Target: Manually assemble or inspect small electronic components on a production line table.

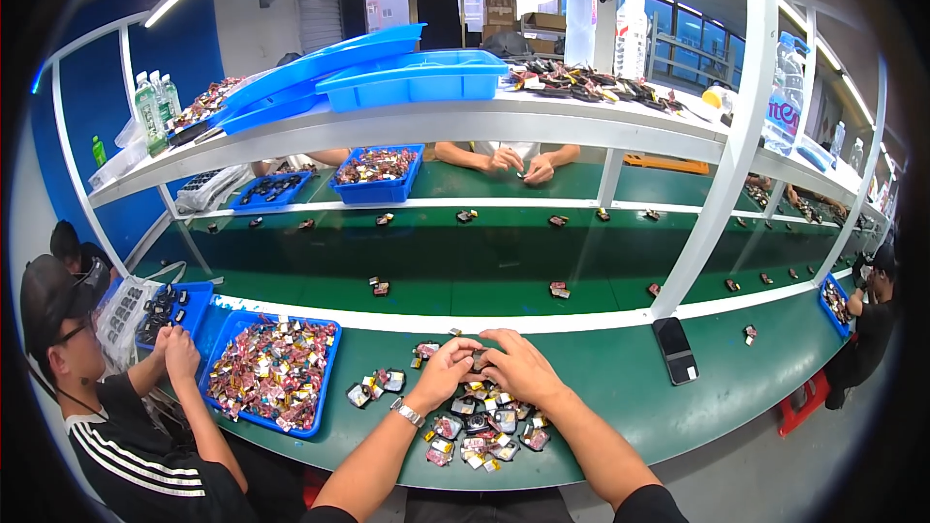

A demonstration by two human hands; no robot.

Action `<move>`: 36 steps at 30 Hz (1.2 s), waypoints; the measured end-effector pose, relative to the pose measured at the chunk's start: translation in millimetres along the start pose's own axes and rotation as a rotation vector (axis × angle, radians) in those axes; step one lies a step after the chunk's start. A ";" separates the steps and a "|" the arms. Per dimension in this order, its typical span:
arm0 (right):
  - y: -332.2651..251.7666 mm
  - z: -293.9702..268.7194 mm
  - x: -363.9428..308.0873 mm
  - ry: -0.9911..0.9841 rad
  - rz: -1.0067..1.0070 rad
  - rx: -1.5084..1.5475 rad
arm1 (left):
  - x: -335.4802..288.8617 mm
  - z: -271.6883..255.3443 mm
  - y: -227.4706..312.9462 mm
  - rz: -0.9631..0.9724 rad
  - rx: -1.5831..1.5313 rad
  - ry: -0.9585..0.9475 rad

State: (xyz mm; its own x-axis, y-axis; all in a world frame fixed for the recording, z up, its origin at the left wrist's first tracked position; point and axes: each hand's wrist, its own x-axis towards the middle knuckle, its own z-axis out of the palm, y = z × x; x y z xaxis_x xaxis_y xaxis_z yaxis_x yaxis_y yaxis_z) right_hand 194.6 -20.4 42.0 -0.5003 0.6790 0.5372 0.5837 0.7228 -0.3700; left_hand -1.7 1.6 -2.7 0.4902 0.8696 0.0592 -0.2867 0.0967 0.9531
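Note:
My left hand (443, 375), with a metal watch on its wrist, and my right hand (520, 366) meet above the green table. Their fingertips close together on a small dark part (478, 360), mostly hidden by the fingers. Right below them lies a pile of small electronic assemblies (477, 423), dark casings with red boards and silver and yellow pieces. A few more assemblies (376, 386) lie to the left of my left forearm. Beyond my left fingers sits another small group (423, 353).
A blue tray (334, 341) heaped with red boards stands left, beside a co-worker (145, 407). A folding phone (675, 351) lies right. White posts and a shelf (465, 128) rise beyond the table's far rail. Past it, a belt (465, 289) carries spaced parts; another person's hands (523, 165) work opposite.

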 end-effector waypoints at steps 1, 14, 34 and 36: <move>0.9 -0.1 0.4 0.000 -0.006 -0.019 | 0.3 -0.4 0.6 0.005 0.000 0.002; -1.6 7.4 -1.6 0.156 0.150 0.159 | 0.6 -4.0 6.0 -0.055 -0.165 -0.081; -11.7 15.2 -2.1 0.279 0.124 0.082 | -0.9 -1.4 5.8 -0.039 -0.178 -0.090; -12.1 16.5 -2.2 0.293 0.123 0.071 | -0.3 -1.6 5.3 -0.032 -0.176 -0.095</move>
State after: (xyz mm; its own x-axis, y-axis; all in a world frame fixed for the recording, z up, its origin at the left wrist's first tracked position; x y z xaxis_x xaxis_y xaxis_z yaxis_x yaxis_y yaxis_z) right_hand 178.1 -28.5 32.8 -0.2177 0.7032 0.6768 0.5772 0.6520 -0.4917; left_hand -4.6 2.7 1.8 0.5739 0.8163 0.0657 -0.4050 0.2133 0.8891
